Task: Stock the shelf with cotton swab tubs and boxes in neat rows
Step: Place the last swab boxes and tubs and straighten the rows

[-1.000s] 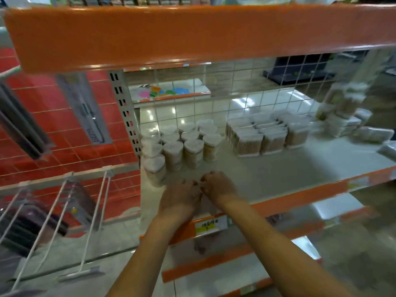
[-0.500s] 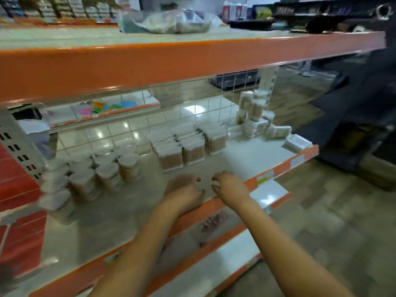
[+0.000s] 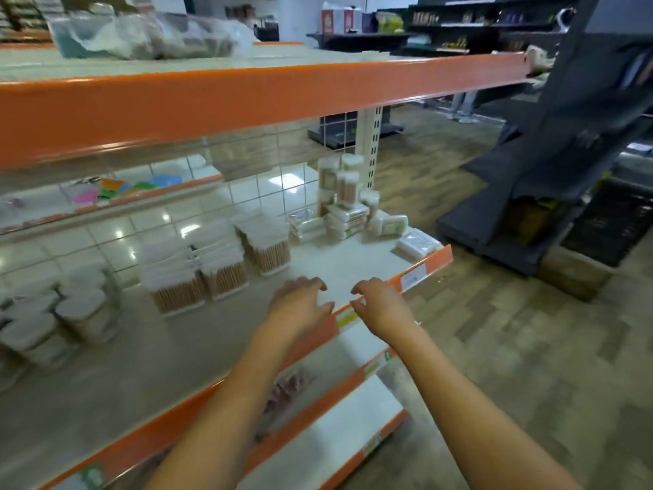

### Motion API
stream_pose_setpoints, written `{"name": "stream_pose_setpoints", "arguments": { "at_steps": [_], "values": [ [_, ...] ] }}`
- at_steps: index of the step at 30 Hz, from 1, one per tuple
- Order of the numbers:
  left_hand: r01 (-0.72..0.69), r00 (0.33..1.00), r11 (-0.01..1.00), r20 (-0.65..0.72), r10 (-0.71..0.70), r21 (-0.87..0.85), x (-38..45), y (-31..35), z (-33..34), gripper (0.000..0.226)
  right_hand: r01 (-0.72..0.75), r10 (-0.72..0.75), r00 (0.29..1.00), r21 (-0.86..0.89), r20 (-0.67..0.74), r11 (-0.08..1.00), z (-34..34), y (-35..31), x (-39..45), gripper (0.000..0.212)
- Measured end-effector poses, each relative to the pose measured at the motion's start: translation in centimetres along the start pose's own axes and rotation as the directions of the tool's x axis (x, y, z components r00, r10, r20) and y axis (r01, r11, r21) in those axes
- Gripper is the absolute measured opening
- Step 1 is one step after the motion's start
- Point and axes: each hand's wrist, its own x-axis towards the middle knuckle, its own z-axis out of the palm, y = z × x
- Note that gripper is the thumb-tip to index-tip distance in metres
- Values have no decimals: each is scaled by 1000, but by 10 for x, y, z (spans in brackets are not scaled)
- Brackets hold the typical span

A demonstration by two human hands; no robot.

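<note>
Both hands are over the near edge of the shelf [image 3: 353, 263], approx. in the middle of the view, and they hold nothing. The left hand [image 3: 300, 305] is palm down above the shelf board, fingers loosely curled and a bit apart. The right hand [image 3: 380, 304] is just beside it to the right, over the orange front strip [image 3: 429, 265]; its fingers are also loosely bent, with the tips pointing to the left hand. The two hands are near but do not touch. I cannot tell if the fingertips touch the shelf, because the picture is blurred.

The round cotton swab tubs [image 3: 84, 313] stand in rows at the far left of the shelf. The square boxes [image 3: 180, 281] with swabs stand in rows to the right of them, approx. in the middle, far from the front edge. At the far right corner is an untidy pile of tubs and packs [image 3: 344, 203], some stacked, some lying flat. One flat pack [image 3: 418, 244] lies alone at the right end, near the front strip.

Above is an upper shelf [image 3: 247, 97] with an orange front, and a plastic bag [image 3: 148, 35] lies on it.
</note>
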Motion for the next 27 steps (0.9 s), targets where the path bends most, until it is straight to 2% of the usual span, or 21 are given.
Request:
{"name": "stream_pose_setpoints", "arguments": {
  "at_steps": [5, 13, 21, 27],
  "values": [
    [-23, 999, 1000, 31, 23, 5, 23, 16, 13, 38, -77, 77, 997, 43, 5, 996, -4, 27, 19, 37],
    [-55, 996, 998, 65, 58, -43, 86, 34, 21, 36, -90, 92, 994, 41, -55, 995, -15, 66, 55, 33],
    [-182, 983, 980, -48, 179, -82, 160, 57, 14, 39, -70, 70, 989, 7, -128, 998, -51, 97, 122, 32],
    [-190, 980, 982, -63, 190, 8, 194, 57, 16, 41, -70, 67, 990, -21, -127, 997, -54, 109, 161, 33]
  ]
}}
